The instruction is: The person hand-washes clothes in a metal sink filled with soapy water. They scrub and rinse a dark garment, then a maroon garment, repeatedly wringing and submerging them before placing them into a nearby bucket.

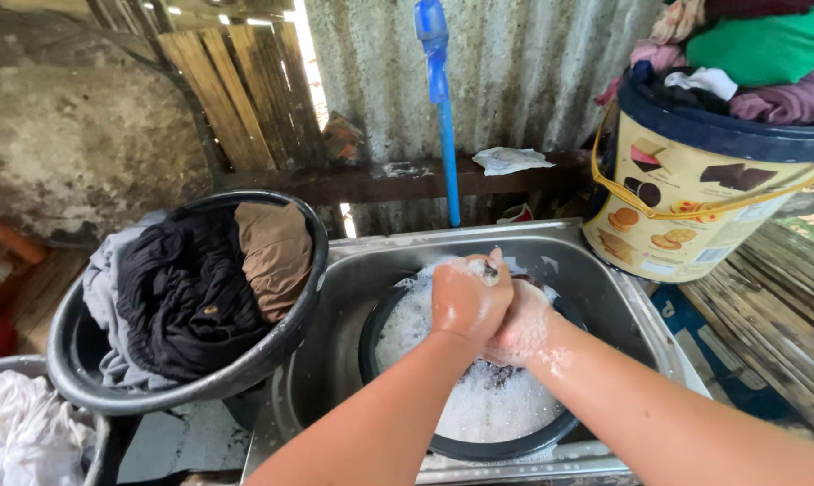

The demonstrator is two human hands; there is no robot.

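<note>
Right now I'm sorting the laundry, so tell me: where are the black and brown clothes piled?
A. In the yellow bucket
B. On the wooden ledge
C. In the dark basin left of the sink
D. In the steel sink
C: the black and brown clothes lie heaped in the dark basin left of the sink.

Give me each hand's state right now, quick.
Left hand: shut on dark cloth, soapy.
Right hand: pressed against the left, grip cannot be told.

Wet, soapy left hand (pixel 465 301) and right hand (pixel 521 328), frothy white suds over dark cloth (pixel 497 373), glossy black plastic basin (pixel 479 445), dull brushed steel sink (pixel 371 270), corrugated matt metal wall (pixel 515 72), rough weathered wooden slats (pixel 236 90), shiny printed plastic bucket (pixel 695 198)
</note>
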